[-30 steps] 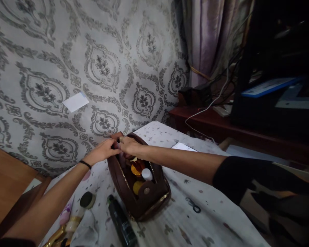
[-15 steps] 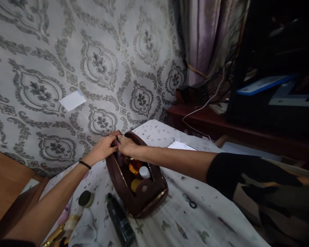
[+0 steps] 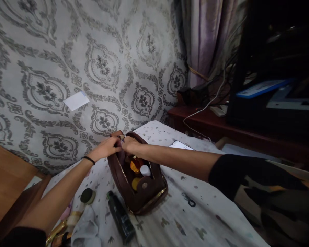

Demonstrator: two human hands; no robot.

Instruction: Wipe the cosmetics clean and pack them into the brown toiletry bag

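Note:
A brown toiletry bag (image 3: 123, 187) lies unzipped on a white patterned cloth. Inside it show an amber bottle (image 3: 135, 165), a white cap (image 3: 145, 170) and a yellow round lid (image 3: 135, 184). At the bag's far end, my left hand (image 3: 106, 148) is closed by the left side of the opening. Facing it, my right hand (image 3: 132, 145) has curled fingers over the same end. Between the two hands a small dark-and-pale bit shows; the fingers hide most of it, so I cannot name it.
Left of the bag lie a dark green bottle (image 3: 120, 218), a round dark-lidded jar (image 3: 88, 196), a grey cloth (image 3: 85, 226) and gold-coloured containers (image 3: 57, 230). A phone (image 3: 181, 145) rests beyond my right forearm. A wallpapered wall stands behind; a dark red stand (image 3: 195, 118) with cables is at right.
The view has shifted slightly, moving the scene a little to the right. Both hands stay together at the bag's far end, with only small finger movement.

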